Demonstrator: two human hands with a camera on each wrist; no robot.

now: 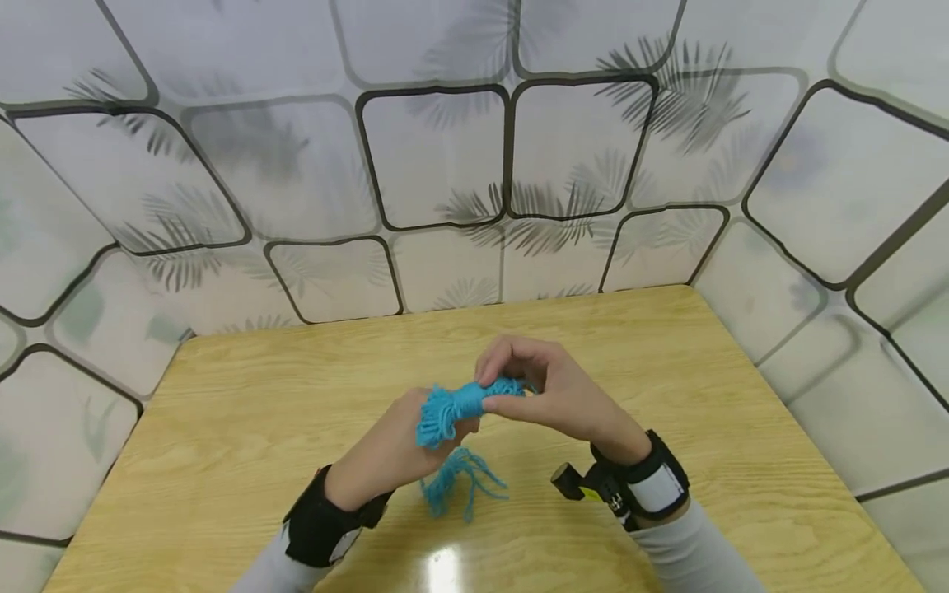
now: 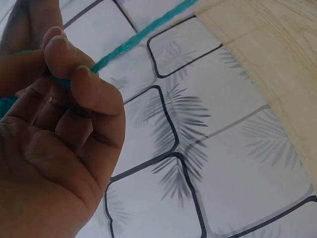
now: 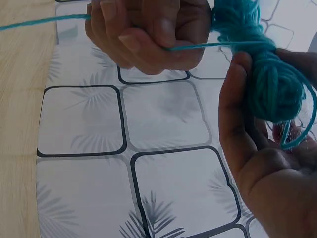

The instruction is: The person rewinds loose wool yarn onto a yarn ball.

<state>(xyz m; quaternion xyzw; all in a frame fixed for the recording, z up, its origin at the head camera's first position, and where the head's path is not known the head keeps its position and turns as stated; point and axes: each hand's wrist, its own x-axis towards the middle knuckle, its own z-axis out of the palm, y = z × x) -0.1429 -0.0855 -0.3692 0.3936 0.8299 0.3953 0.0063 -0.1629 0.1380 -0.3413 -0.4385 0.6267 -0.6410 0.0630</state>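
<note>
A blue yarn bundle (image 1: pixel 467 401), wound tight round its middle with loops fanning out at both ends, is held up over the table. My right hand (image 1: pixel 552 391) grips it between thumb and fingers. Beside it, my left hand (image 1: pixel 400 449) is partly hidden behind the bundle in the head view. The left wrist view shows its curled fingers pinching a yarn strand (image 2: pixel 143 34). In the right wrist view, the taut strand (image 3: pixel 198 46) runs from the bundle's waist into the left fingers and out the other side. A small loop hangs from the bundle's near end.
Loose blue yarn (image 1: pixel 445 486) with trailing ends shows below the left hand, over the wooden table (image 1: pixel 296 387). Patterned white panels (image 1: pixel 437 165) stand behind and at both sides of the table. Each wrist wears a black strap (image 1: pixel 326 523); a small camera sticks out at the right one.
</note>
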